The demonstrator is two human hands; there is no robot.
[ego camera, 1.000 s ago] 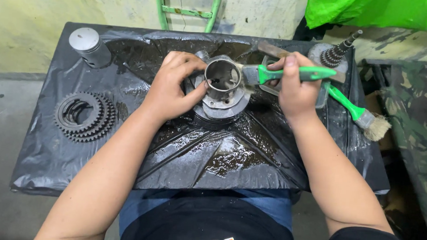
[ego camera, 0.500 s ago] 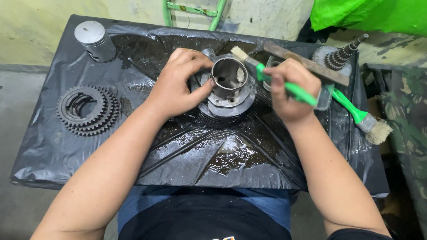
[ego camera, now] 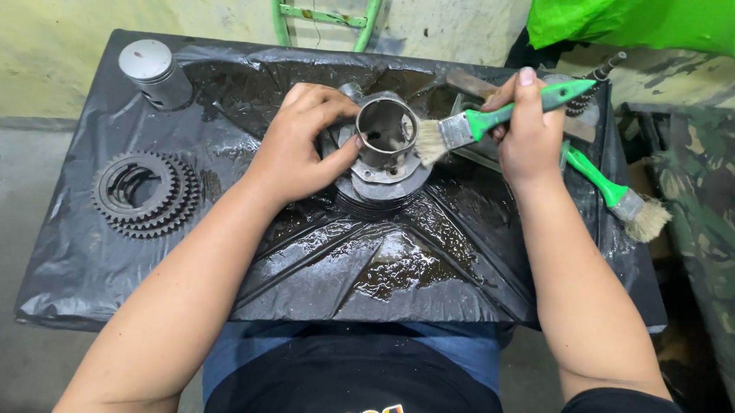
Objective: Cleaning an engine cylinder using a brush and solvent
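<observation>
Cylinder (ego camera: 385,145), metal, centre of desk (ego camera: 88,267): left hand (ego camera: 303,149) grips its left side; right hand (ego camera: 531,131) holds brush (ego camera: 489,121), bristles touching its right rim. Gears (ego camera: 146,193) far left.

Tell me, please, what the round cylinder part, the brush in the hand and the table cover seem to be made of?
Cylinder part: probably metal, dull grey with a bright bore. Brush: green, likely plastic handle, metal band, pale bristles. Table cover: thin black plastic sheet, wrinkled, glossy and wet.
</observation>
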